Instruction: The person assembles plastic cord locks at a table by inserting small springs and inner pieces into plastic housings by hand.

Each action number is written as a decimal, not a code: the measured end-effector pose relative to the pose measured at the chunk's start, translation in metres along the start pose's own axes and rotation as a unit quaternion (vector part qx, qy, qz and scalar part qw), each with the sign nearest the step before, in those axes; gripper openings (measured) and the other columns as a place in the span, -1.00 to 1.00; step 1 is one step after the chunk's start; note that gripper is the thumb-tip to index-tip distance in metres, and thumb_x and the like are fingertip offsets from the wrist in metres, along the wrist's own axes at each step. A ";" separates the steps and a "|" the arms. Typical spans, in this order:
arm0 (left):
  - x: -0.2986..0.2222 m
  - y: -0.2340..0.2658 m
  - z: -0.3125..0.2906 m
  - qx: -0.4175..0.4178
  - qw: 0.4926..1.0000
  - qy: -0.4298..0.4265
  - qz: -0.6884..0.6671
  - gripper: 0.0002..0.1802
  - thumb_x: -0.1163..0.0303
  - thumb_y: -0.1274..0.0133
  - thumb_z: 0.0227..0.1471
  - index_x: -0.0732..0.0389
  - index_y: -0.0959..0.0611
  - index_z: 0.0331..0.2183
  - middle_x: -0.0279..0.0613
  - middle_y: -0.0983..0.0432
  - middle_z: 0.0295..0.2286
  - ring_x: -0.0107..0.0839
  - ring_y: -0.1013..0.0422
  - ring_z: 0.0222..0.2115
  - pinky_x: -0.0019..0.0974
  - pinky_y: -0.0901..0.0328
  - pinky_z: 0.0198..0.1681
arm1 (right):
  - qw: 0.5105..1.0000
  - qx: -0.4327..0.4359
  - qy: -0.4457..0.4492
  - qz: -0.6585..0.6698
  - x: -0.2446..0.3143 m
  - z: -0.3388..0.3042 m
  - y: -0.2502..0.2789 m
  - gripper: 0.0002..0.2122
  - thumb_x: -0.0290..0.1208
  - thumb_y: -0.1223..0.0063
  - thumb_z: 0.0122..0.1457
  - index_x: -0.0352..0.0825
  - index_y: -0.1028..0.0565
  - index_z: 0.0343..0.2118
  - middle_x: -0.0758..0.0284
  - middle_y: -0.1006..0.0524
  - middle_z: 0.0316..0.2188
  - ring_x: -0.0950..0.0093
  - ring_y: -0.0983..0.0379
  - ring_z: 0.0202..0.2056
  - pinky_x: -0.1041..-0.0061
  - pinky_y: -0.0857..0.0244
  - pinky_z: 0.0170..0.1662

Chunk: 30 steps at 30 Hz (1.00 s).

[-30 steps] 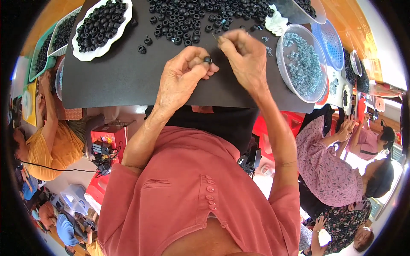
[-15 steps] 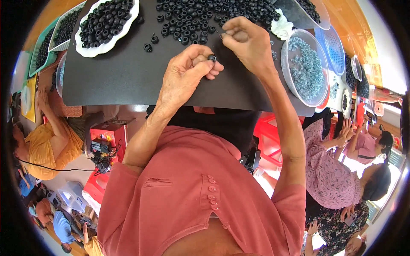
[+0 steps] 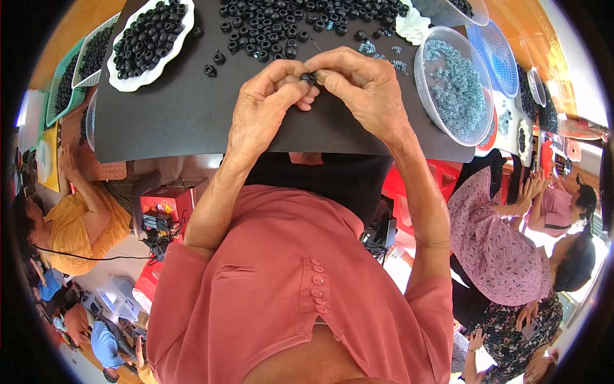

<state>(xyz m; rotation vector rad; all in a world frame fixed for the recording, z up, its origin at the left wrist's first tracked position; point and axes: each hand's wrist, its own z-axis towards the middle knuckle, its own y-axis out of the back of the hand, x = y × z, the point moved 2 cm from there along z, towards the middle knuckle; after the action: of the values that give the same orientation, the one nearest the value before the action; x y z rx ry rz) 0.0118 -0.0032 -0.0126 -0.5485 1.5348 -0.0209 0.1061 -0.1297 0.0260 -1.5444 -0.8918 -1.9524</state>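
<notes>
In front of me, above the dark table, both hands meet at a small black round plastic piece, which looks like a cord lock part. My left hand pinches it between thumb and curled fingers. From the other side my right hand closes thumb and forefinger on it, hiding much of it. A thin dark sliver shows just above the right fingertips; what it is I cannot tell. Loose black pieces of the same kind lie heaped beyond my hands. Small pale coil springs lie near my right hand.
A white scalloped plate of black pieces stands at left. At right are a clear tub of springs, a blue basket and crumpled white tissue. Other people sit on both sides, one in yellow, one in patterned pink.
My right hand has come left and down to meet the left hand at the black piece. The left hand has shifted slightly left. The view has moved a little, showing more springs on the table.
</notes>
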 end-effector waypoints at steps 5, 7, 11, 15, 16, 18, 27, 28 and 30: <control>0.001 0.002 0.000 -0.004 1.000 0.024 -0.017 -0.84 0.55 0.01 0.05 0.37 -0.58 -0.28 -0.21 -0.55 -0.44 -0.56 -0.43 -0.44 -0.47 -0.36 -0.28 | 0.999 -0.035 -0.032 -0.024 -0.004 -0.003 -0.001 -0.88 -0.63 -0.04 0.06 -0.42 -0.55 -0.33 0.35 -0.58 -0.45 0.62 -0.52 -0.42 0.65 -0.41 -0.30; 0.001 0.005 0.001 0.007 0.999 0.034 -0.032 -0.83 0.54 0.01 0.05 0.37 -0.58 -0.27 -0.21 -0.54 -0.45 -0.54 -0.43 -0.44 -0.46 -0.36 -0.27 | 0.990 -0.042 0.094 -0.099 -0.002 -0.002 -0.001 -0.88 -0.64 -0.06 0.02 -0.40 -0.55 -0.35 0.32 -0.58 -0.44 0.60 -0.53 -0.43 0.63 -0.41 -0.32; 0.003 0.014 0.005 0.055 0.986 0.081 -0.136 -0.80 0.50 0.01 0.07 0.39 -0.56 -0.24 -0.16 -0.54 -0.43 -0.47 -0.45 -0.43 -0.42 -0.37 -0.26 | 0.975 -0.042 0.157 -0.149 0.000 0.000 -0.006 -0.88 -0.66 -0.09 -0.02 -0.39 -0.53 -0.37 0.30 -0.57 -0.44 0.56 -0.52 -0.43 0.62 -0.40 -0.33; 0.000 0.019 0.007 0.072 0.981 0.106 -0.144 -0.77 0.48 0.03 0.10 0.42 -0.54 -0.22 -0.09 -0.54 -0.42 -0.41 -0.46 -0.42 -0.37 -0.38 -0.25 | 0.968 -0.072 0.198 -0.136 -0.005 -0.002 -0.011 -0.84 -0.70 -0.15 -0.09 -0.36 -0.54 -0.40 0.32 -0.57 -0.42 0.54 -0.51 -0.41 0.61 -0.39 -0.35; 0.001 0.019 0.007 0.094 0.973 0.117 -0.177 -0.75 0.47 0.03 0.10 0.44 -0.53 -0.21 -0.06 -0.53 -0.41 -0.39 -0.46 -0.41 -0.35 -0.38 -0.24 | 0.961 -0.076 0.221 -0.148 -0.004 -0.003 -0.011 -0.82 -0.71 -0.16 -0.11 -0.35 -0.54 -0.40 0.32 -0.57 -0.41 0.54 -0.51 -0.41 0.61 -0.38 -0.35; 0.003 0.021 0.007 0.114 0.963 0.126 -0.211 -0.73 0.46 0.03 0.11 0.45 -0.52 -0.19 -0.03 -0.53 -0.41 -0.37 -0.47 -0.40 -0.33 -0.38 -0.23 | 0.961 -0.073 0.230 -0.136 -0.006 -0.004 -0.010 -0.81 -0.72 -0.16 -0.11 -0.34 -0.54 -0.40 0.32 -0.57 -0.42 0.54 -0.51 -0.41 0.60 -0.39 -0.35; 0.006 0.017 0.007 0.117 0.964 0.141 -0.195 -0.71 0.48 0.08 0.11 0.46 -0.48 -0.14 -0.05 -0.50 -0.41 -0.31 -0.45 -0.41 -0.28 -0.35 -0.27 | 0.981 -0.022 0.164 -0.102 -0.007 -0.003 -0.003 -0.78 -0.70 -0.16 -0.09 -0.34 -0.56 -0.32 0.31 -0.55 -0.41 0.54 -0.50 -0.39 0.60 -0.40 -0.32; 0.006 0.017 0.007 0.115 0.963 0.134 -0.205 -0.73 0.48 0.06 0.11 0.45 -0.49 -0.16 -0.05 -0.51 -0.39 -0.33 -0.47 -0.39 -0.31 -0.38 -0.25 | 0.985 -0.036 0.127 -0.111 -0.007 -0.004 -0.005 -0.75 -0.70 -0.15 -0.08 -0.34 -0.56 -0.28 0.31 -0.54 -0.39 0.54 -0.49 -0.38 0.60 -0.40 -0.31; 0.005 0.013 0.007 0.116 0.961 0.130 -0.215 -0.75 0.47 0.04 0.11 0.44 -0.51 -0.19 -0.05 -0.52 -0.38 -0.36 -0.49 -0.36 -0.33 -0.41 -0.23 | 0.978 -0.051 0.159 -0.122 -0.016 -0.007 -0.006 -0.71 -0.69 -0.16 -0.09 -0.34 -0.55 -0.23 0.31 -0.54 -0.37 0.54 -0.49 -0.38 0.60 -0.39 -0.30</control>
<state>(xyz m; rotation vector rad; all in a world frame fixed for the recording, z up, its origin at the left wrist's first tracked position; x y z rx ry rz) 0.0150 0.0088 -0.0218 -0.7016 1.6104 -0.6207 0.1014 -0.1315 0.0081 -1.1692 -0.8860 -2.3685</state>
